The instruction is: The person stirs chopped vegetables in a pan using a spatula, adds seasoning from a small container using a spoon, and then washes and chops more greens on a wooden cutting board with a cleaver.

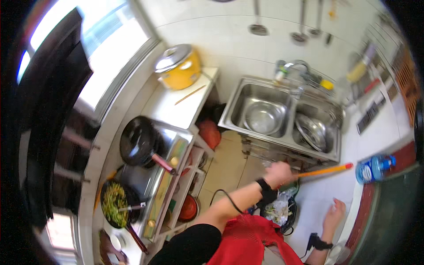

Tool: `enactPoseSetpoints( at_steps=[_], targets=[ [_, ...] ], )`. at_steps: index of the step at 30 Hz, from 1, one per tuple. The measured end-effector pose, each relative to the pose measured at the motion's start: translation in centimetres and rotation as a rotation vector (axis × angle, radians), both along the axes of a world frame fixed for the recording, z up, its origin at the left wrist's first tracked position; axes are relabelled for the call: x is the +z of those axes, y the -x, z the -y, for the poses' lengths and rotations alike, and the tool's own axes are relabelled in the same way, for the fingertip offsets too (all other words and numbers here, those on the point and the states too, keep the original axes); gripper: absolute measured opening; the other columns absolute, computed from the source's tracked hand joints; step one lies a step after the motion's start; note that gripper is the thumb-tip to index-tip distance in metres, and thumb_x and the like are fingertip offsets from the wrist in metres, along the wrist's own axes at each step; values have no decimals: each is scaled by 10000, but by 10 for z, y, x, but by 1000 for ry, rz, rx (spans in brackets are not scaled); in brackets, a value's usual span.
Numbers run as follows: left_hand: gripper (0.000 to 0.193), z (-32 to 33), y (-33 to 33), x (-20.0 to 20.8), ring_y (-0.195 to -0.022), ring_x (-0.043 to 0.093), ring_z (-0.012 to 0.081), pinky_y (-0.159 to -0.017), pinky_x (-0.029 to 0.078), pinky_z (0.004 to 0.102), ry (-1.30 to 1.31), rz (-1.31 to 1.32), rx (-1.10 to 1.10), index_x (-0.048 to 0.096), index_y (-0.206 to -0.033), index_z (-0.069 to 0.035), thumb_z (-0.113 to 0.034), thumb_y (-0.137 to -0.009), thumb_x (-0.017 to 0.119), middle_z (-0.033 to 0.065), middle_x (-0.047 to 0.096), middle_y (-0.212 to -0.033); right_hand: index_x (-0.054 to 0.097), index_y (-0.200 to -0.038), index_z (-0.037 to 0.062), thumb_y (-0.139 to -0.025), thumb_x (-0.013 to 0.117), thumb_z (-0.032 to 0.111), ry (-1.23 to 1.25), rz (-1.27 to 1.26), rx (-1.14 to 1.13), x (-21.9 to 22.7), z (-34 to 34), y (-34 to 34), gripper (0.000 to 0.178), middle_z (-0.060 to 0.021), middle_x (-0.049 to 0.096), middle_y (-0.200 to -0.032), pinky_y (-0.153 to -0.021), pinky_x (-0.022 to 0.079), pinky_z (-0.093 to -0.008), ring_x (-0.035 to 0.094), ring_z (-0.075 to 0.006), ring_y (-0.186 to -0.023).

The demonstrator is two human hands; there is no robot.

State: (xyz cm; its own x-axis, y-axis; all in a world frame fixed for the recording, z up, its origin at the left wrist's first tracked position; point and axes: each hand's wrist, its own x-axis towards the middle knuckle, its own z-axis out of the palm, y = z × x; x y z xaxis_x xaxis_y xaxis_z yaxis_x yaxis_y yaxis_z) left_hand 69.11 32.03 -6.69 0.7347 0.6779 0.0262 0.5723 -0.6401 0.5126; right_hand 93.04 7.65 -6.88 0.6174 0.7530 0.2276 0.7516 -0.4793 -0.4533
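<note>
My left hand (279, 173) reaches across in front of the sink cabinet, wrapped round one end of a long orange stick (324, 170). The stick points right, its reddish tip near a blue plastic bottle (370, 169); what lies at its other end is hidden by the hand. Below that hand is a black-bagged bin (282, 213) full of pale scraps and plastic. My right hand (334, 215) is raised at the lower right, fingers apart, with nothing in it. Each wrist wears a black strap, and a cable loops beside the left forearm.
A double steel sink (247, 88) holds metal basins. On the left, a stove (152, 176) carries a dark wok (137, 139) and a pan of green food (115, 205). A yellow rice cooker (179, 70) stands on the white counter (165, 104). Ladles (259, 30) hang on the wall.
</note>
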Motion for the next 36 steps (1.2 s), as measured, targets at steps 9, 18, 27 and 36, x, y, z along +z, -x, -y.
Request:
enactPoseSetpoints(
  at_steps=[9,18,27,36],
  targets=[
    [296,34,81,-63,-737,610,124,-659,514,282,715,72,229,677,-1127,-34,-224,-903,640,68,709,-920,695,-899,5,-860,532,92,278,262,-449,-6,115,-146,189,-219,672,-881,-736,500,-444,645,-376,-841],
    [296,43,50,-61,-828,602,126,-720,503,267,972,114,264,640,-1146,13,-174,-916,629,45,657,-935,715,-867,35,-776,682,161,422,125,-534,19,83,-106,159,-215,666,-929,-789,532,-445,649,-379,-901],
    [281,57,-5,-32,-862,614,145,-749,502,268,1002,97,108,648,-1087,14,-222,-935,623,63,656,-968,676,-758,32,-795,596,54,175,579,-456,55,86,-93,91,-157,653,-773,-678,534,-399,646,-334,-749],
    [453,116,-79,4,-1091,575,251,-901,495,430,2152,418,85,486,-1317,-88,-412,-1008,422,116,580,-1221,621,-857,27,-810,619,1,206,165,551,65,-8,87,54,-117,601,-880,-729,461,-414,573,-321,-863]
  ],
)
